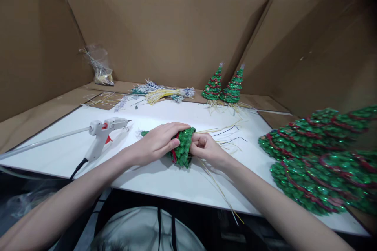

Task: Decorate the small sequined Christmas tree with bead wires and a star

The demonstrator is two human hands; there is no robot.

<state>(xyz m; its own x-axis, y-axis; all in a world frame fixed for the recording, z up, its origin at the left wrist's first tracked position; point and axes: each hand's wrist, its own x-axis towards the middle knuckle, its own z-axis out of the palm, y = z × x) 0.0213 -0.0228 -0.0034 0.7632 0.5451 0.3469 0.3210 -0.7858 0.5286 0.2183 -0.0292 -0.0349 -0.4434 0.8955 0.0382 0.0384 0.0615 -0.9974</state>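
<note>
A small green artificial Christmas tree (pixel 185 150) with red garland lies on its side on the white board, its tip to the left and its base to the right. My left hand (pixel 160 141) is wrapped over its body from above and hides much of it. At the base, the curled fingers of my right hand (pixel 203 147) are closed on the wires where they come out of the tree; the fingertips are partly hidden. Thin yellow, white and dark wires (pixel 218 188) fan out from there, some reaching past the board's front edge.
A white hot glue gun (pixel 101 137) with a long glue stick and cord stands at left. Bundled wires (pixel 165 93) and a plastic bag (pixel 102 71) lie at the back. Two finished-looking trees (pixel 214 83) stand behind; larger trees (pixel 309 176) lie at right. Cardboard walls (pixel 165 35) enclose the board.
</note>
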